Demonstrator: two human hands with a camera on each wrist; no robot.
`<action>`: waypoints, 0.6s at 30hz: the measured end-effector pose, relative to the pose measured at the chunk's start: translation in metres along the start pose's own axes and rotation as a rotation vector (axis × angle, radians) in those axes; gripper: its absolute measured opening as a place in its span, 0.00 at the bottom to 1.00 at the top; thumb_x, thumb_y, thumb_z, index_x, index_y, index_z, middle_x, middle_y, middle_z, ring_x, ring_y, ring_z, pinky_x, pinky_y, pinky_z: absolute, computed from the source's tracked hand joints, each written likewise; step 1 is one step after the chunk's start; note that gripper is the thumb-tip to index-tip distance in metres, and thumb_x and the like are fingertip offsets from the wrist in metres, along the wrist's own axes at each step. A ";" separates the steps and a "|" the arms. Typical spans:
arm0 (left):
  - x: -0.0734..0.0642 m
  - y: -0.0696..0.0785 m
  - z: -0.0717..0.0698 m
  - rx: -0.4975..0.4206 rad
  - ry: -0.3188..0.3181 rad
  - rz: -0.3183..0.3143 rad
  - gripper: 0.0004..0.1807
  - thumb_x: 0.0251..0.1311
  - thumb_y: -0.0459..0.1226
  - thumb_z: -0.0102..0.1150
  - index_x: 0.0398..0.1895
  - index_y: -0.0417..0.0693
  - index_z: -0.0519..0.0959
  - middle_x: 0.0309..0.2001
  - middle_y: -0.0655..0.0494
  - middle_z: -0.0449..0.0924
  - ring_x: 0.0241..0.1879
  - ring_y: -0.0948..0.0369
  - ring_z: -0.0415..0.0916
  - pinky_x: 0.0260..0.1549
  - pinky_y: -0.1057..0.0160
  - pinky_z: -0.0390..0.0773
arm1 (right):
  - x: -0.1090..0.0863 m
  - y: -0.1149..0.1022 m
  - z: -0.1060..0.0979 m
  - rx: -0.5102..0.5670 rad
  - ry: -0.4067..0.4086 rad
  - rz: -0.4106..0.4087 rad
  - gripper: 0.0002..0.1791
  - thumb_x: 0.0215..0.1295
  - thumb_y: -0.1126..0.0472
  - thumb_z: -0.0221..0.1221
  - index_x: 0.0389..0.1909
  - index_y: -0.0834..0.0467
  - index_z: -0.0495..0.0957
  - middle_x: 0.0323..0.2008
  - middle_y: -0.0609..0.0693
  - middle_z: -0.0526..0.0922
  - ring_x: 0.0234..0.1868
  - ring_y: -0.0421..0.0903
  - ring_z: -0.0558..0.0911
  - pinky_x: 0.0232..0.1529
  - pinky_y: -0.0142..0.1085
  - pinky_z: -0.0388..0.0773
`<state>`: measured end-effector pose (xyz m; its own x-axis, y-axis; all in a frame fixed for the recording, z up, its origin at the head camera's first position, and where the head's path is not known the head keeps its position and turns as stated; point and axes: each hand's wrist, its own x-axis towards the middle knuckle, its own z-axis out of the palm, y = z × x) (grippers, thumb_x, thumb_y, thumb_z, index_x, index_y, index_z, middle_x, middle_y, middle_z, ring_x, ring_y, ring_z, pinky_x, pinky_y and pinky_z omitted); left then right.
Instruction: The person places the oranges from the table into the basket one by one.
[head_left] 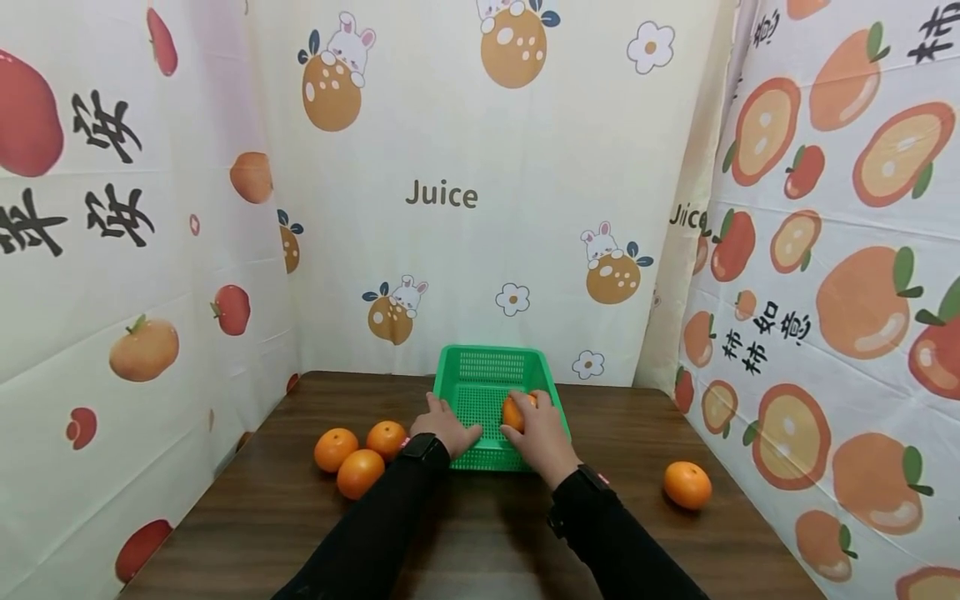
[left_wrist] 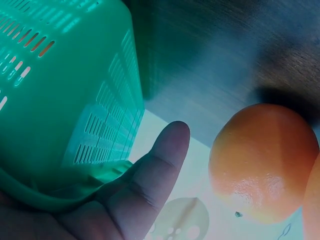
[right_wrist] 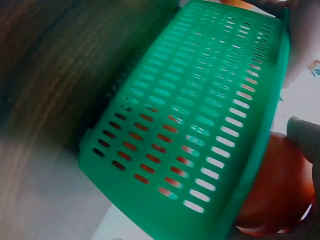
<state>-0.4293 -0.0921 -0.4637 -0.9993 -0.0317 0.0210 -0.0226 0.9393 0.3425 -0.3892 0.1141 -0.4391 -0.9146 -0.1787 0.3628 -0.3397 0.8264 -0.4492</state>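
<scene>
A green plastic basket (head_left: 491, 461) with slotted walls stands toward the far edge of the brown table. My left hand (head_left: 444, 431) grips its left rim, thumb on the inner side and fingers outside; one straight finger (left_wrist: 165, 155) shows along the outer wall in the left wrist view. With fingers and thumb around a mandarin (head_left: 513, 414), my right hand (head_left: 545, 435) is over the basket's right part. In the right wrist view that mandarin (right_wrist: 277, 187) appears just beyond the basket rim (right_wrist: 265, 130), partly hidden by the wall and fingers.
Several loose mandarins, one nearest the viewer (head_left: 360, 474), sit grouped left of the basket, close to my left wrist. Another mandarin (head_left: 687, 485) lies alone on the right of the table (head_left: 622, 525). Printed cloths (head_left: 450, 250) hang behind and at both sides.
</scene>
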 end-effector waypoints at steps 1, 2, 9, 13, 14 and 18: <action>-0.001 0.001 0.001 0.000 0.004 -0.002 0.57 0.66 0.72 0.52 0.83 0.38 0.60 0.85 0.34 0.47 0.56 0.37 0.81 0.57 0.43 0.82 | -0.001 0.002 0.003 0.011 0.005 -0.003 0.35 0.72 0.48 0.69 0.77 0.47 0.71 0.71 0.65 0.67 0.57 0.62 0.76 0.51 0.52 0.81; -0.001 0.001 0.001 0.001 0.007 -0.003 0.57 0.66 0.72 0.53 0.83 0.38 0.60 0.85 0.34 0.48 0.56 0.37 0.81 0.57 0.43 0.82 | -0.001 0.003 0.005 0.022 0.010 -0.009 0.34 0.72 0.49 0.69 0.77 0.47 0.71 0.72 0.66 0.65 0.58 0.64 0.75 0.51 0.53 0.81; -0.002 0.003 0.006 0.015 0.012 0.015 0.56 0.67 0.71 0.52 0.83 0.37 0.61 0.85 0.32 0.48 0.52 0.36 0.82 0.52 0.43 0.83 | -0.001 0.011 0.019 0.054 0.005 -0.012 0.32 0.71 0.53 0.70 0.74 0.41 0.75 0.75 0.65 0.61 0.62 0.66 0.74 0.53 0.55 0.81; -0.001 0.002 0.005 0.024 0.017 0.016 0.56 0.67 0.71 0.51 0.83 0.37 0.61 0.85 0.32 0.47 0.52 0.36 0.82 0.51 0.43 0.84 | 0.003 0.009 0.018 0.047 -0.025 -0.023 0.30 0.72 0.53 0.69 0.73 0.41 0.76 0.72 0.64 0.64 0.61 0.64 0.74 0.53 0.54 0.81; -0.002 0.002 0.004 0.024 0.015 0.013 0.56 0.67 0.71 0.51 0.83 0.37 0.61 0.85 0.32 0.47 0.53 0.36 0.82 0.51 0.43 0.84 | 0.003 0.008 0.017 0.044 -0.038 -0.023 0.29 0.73 0.52 0.69 0.73 0.41 0.76 0.73 0.64 0.64 0.62 0.64 0.74 0.54 0.53 0.81; -0.003 0.002 0.000 0.022 0.011 0.011 0.56 0.68 0.71 0.50 0.83 0.37 0.61 0.85 0.32 0.47 0.57 0.35 0.80 0.54 0.43 0.83 | 0.006 0.003 0.015 0.022 -0.077 -0.014 0.28 0.75 0.51 0.66 0.74 0.40 0.76 0.74 0.65 0.63 0.63 0.65 0.73 0.54 0.54 0.82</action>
<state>-0.4259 -0.0901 -0.4628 -0.9991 -0.0245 0.0348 -0.0121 0.9469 0.3212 -0.3990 0.1078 -0.4505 -0.9236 -0.2317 0.3054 -0.3565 0.8119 -0.4623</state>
